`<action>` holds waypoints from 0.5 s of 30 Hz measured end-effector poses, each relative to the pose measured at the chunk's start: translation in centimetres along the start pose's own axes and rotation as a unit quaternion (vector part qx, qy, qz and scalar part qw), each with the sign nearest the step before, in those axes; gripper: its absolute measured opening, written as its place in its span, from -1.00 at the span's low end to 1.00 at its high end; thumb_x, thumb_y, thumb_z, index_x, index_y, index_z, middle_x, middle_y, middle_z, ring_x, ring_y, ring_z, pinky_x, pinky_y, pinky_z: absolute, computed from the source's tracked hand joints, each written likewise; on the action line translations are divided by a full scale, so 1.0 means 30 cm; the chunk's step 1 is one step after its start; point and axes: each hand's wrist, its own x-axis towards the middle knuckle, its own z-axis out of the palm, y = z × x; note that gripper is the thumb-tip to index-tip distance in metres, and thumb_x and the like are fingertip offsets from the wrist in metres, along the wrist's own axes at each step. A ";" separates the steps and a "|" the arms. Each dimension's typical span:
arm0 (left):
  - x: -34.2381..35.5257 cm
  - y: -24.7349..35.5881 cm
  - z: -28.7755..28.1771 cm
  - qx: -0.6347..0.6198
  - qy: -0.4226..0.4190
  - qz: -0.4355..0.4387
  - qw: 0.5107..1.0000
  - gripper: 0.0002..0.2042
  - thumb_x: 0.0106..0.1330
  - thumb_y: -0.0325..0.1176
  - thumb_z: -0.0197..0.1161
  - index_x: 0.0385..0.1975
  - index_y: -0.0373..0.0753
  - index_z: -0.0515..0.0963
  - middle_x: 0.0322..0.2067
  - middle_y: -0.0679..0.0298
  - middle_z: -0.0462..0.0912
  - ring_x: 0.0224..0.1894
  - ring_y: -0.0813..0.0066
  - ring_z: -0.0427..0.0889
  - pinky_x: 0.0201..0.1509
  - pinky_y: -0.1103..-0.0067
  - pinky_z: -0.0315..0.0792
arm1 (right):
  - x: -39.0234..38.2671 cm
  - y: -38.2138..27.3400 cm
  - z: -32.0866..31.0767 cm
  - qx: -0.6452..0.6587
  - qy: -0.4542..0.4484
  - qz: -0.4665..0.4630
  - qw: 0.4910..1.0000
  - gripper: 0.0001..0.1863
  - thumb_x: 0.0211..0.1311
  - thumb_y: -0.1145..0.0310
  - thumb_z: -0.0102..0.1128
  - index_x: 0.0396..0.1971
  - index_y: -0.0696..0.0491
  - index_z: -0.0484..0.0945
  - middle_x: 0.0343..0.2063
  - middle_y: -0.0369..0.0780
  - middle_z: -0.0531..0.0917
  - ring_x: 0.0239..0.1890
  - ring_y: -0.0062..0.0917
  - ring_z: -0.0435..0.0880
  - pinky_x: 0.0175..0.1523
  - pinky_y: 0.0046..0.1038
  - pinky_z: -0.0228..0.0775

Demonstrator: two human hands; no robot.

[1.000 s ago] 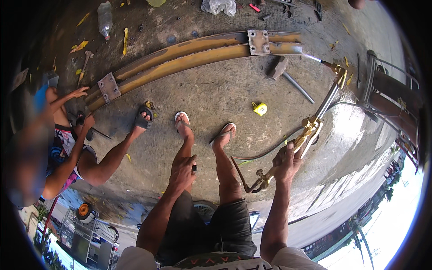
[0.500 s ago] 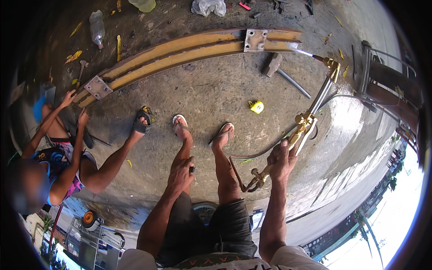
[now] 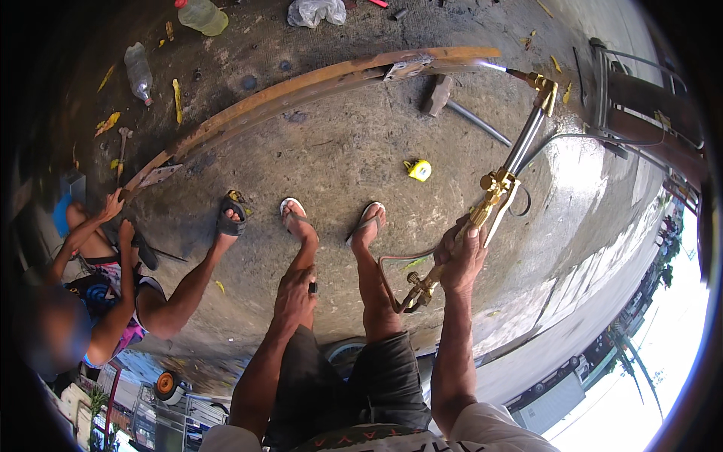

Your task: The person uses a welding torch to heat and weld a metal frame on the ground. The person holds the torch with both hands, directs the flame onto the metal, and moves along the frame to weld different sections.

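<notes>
My right hand [image 3: 461, 256] grips a brass and steel cutting torch [image 3: 525, 142] by its handle, near the valves. A bright flame burns at the tip, pointing at the right end of a long rusty steel beam [image 3: 301, 88] on the ground. My left hand [image 3: 295, 297] rests closed over my left knee, with a small black object [image 3: 313, 288] showing at its fingers, too small to name. At the beam's left end, a crouching co-worker's hand [image 3: 112, 206] holds it, with their other hand close by. A steel plate [image 3: 407, 68] on the beam stands tilted.
A sledgehammer [image 3: 437, 96] lies just below the beam, and a yellow tape measure [image 3: 418, 170] lies nearer my feet. A hose [image 3: 572, 136] runs from the right toward the torch. Plastic bottles [image 3: 138, 73] and a small hammer [image 3: 123, 143] lie at far left.
The beam has turned onto its side: its paired rails and plates faced up before, and now the plates are tilted. The torch remains by its right end, lit, in my right hand.
</notes>
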 end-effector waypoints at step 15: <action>0.037 -0.003 -0.037 0.038 -0.057 0.003 0.998 -0.30 0.04 -0.43 0.38 0.28 -0.30 0.33 0.02 0.08 0.54 0.14 0.15 0.48 0.24 0.33 0.33 | 0.016 0.033 -0.014 0.103 0.035 0.082 0.991 -0.14 0.24 -0.55 -0.53 -0.10 -0.01 0.35 -0.68 -0.28 0.35 -0.77 -0.59 0.26 -0.67 -0.54 0.14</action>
